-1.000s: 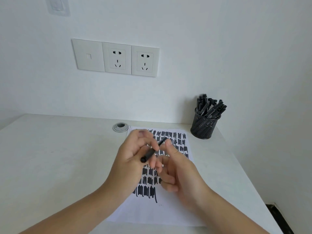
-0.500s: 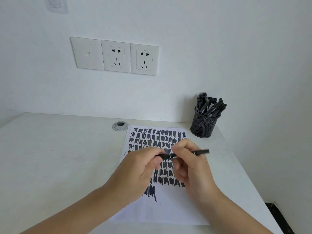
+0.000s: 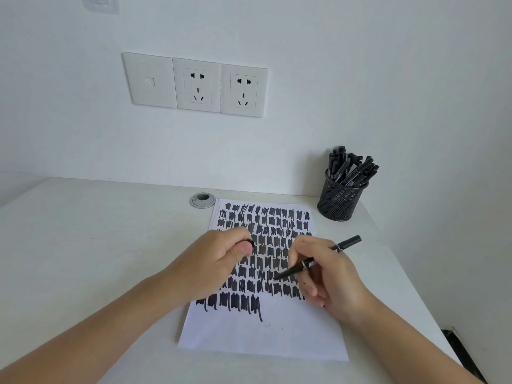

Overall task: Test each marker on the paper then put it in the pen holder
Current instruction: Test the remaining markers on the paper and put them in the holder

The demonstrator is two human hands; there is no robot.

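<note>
Since the frame half a second earlier, the two hands have drawn apart over the paper: the cap is off and the marker has swung from level to a writing slant.

Right hand (image 3: 329, 275): thumb and forefinger pinch the marker (image 3: 346, 244) in a pen grip above the paper's right half. The nib points down and left at the lower rows of scribbles, and the rear end rises past the paper's right edge. Whether the nib touches the sheet cannot be told.

Left hand (image 3: 213, 261): curled into a loose fist over the paper's left half, gripping the black cap (image 3: 250, 243), of which only the round end shows beside the thumb.

Paper (image 3: 263, 336): covered with rows of black test marks from its far edge to roughly two thirds of the way down. The last row stops partway across, and the near strip is blank.

Pen holder (image 3: 339, 202): a black mesh cup beyond the paper's far right corner, well apart from both hands and crowded with stored markers (image 3: 349, 167). A cable grommet (image 3: 202, 200) sits in the desk (image 3: 97, 245) just off the paper's far left corner.

Step in hand, as judged: the test stroke for this marker. The next move calls for lowering the nib onto blank paper, probably right of the unfinished row, for a short scribble. Recapping and the reach to the holder would follow.
</note>
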